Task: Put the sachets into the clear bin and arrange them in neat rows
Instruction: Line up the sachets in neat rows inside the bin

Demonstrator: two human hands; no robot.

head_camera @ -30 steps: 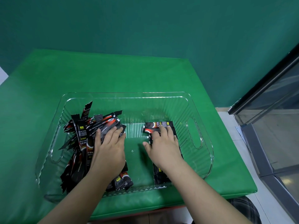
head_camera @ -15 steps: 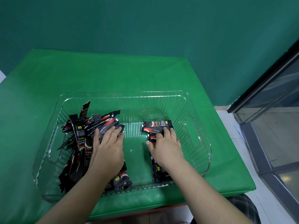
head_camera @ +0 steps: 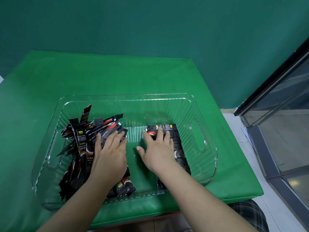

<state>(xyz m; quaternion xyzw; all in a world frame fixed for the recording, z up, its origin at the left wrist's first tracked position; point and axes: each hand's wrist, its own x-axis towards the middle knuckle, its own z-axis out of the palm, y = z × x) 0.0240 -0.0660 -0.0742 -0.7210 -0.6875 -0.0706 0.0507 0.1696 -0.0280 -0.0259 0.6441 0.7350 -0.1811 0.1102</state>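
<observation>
i've got both hands down inside the clear bin [head_camera: 207, 113], which sits toward the near edge of the green table [head_camera: 117, 74]. my left hand [head_camera: 110, 154] lies flat with fingers spread and straight on the loose heap of sachets [head_camera: 87, 141] at the bin's left end, pinching nothing that i can see. my right hand [head_camera: 158, 151] rests flat, fingers straight, on the tidy row of sachets [head_camera: 178, 148] near the right end; no grasp there either. between the two lies bare bin floor. the heap is the worry, i think: several sachets stand tilted against the left wall and far corner, and dragging a bunch toward the row could tip them over the rim or fan them crooked. pressing too hard with the right hand might also slide the stacked row out of line, since the packets look slick. the bin could skid on the table if i shove sideways.
</observation>
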